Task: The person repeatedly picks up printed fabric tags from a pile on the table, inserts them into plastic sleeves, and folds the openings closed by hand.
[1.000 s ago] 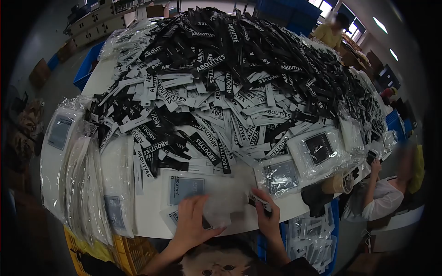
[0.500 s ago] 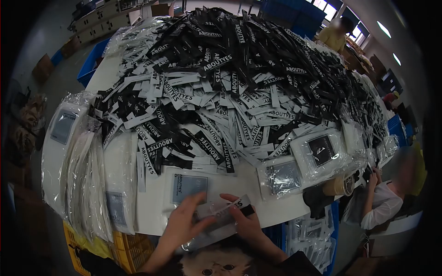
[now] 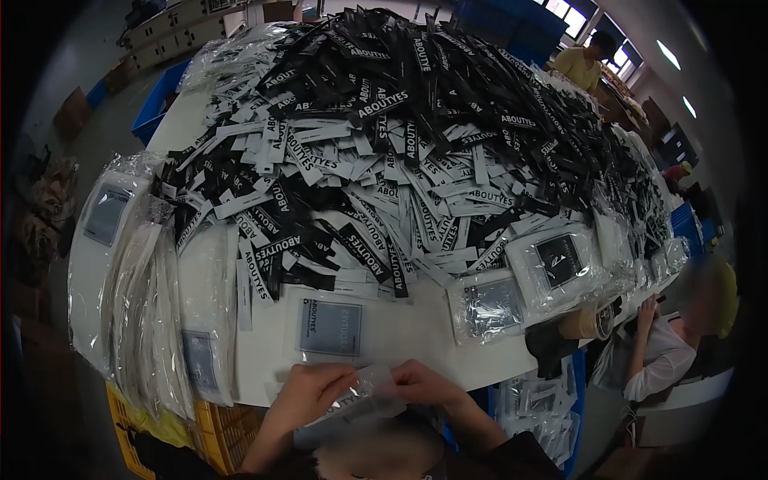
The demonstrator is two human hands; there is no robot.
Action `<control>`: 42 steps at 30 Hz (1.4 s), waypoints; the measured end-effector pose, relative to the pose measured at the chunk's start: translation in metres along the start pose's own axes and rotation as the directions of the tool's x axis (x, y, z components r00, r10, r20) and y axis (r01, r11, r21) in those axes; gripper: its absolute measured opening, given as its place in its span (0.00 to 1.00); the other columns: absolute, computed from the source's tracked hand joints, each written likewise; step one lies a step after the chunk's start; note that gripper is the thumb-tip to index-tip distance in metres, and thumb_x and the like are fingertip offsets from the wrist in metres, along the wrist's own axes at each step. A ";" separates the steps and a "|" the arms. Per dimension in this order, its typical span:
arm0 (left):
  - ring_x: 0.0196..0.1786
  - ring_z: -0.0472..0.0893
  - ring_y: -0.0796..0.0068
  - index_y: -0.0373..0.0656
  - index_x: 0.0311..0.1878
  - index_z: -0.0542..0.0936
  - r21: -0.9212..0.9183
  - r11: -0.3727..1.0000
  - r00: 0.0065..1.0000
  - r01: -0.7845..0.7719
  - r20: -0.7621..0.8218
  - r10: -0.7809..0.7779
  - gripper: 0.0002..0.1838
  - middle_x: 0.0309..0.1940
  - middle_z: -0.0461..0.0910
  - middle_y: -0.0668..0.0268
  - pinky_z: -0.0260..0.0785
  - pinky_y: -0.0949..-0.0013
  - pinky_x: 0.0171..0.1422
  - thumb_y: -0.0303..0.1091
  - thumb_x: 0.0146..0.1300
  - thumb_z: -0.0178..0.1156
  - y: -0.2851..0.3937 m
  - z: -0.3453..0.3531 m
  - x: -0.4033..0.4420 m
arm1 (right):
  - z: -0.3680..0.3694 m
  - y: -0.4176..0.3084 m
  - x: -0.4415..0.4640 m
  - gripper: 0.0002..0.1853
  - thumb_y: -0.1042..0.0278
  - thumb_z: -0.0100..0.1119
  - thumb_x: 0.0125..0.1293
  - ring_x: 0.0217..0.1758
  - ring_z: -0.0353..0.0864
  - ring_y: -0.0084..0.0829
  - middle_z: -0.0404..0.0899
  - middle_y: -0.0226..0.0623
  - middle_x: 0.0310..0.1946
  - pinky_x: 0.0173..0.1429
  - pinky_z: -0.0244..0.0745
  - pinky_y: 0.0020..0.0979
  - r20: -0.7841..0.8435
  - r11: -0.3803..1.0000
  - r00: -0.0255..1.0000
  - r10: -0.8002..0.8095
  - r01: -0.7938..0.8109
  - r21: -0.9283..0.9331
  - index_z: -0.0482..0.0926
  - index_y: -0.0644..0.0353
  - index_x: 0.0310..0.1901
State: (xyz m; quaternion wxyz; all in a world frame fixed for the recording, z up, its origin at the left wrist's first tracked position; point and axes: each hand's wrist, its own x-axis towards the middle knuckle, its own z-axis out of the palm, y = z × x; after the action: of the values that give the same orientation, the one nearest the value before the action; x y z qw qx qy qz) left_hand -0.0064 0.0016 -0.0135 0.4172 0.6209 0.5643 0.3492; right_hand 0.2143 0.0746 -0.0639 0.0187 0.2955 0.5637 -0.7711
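Near the table's front edge, a translucent plastic bag [image 3: 364, 398] is stretched between my two hands, with dark lettering partly visible. My left hand [image 3: 314, 394] pinches its left side, thumb and fingers pressed together. At its upper right, the closed fingers of my right hand [image 3: 424, 384] grip the same bag. Just beyond them lies a clear packet with a grey printed panel [image 3: 330, 326]. Further off, a big heap of black and white strips [image 3: 384, 160] lettered ABOUTYES covers much of the table.
Stacked clear packets [image 3: 148, 296] stand at the left. More packets [image 3: 552, 260] and a cup [image 3: 588, 322] are at the right. Below the edge are a yellow crate [image 3: 228, 436] and a blue bin [image 3: 578, 400] of packets. One person sits at right [image 3: 664, 352]; another is behind [image 3: 578, 68].
My hands have drawn closer to my body, with the bag between them. The lettered strip seen in my right hand before now shows only as lettering at the bag.
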 end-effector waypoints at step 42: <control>0.60 0.69 0.58 0.40 0.47 0.76 0.429 0.867 0.937 -0.254 -0.114 0.331 0.24 0.55 0.71 0.60 0.61 0.55 0.63 0.37 0.45 0.68 -0.056 0.059 0.031 | -0.042 -0.065 -0.058 0.16 0.74 0.61 0.54 0.45 0.79 0.38 0.78 0.42 0.45 0.50 0.73 0.32 -0.513 0.788 0.706 -0.488 0.104 -0.607 0.77 0.63 0.46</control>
State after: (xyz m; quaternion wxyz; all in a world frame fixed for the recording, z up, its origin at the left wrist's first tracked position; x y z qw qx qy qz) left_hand 0.0279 0.0262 -0.0895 0.1666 0.7378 0.5596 0.3386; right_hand 0.2571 0.1174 0.0121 -0.2248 0.4257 0.7676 -0.4230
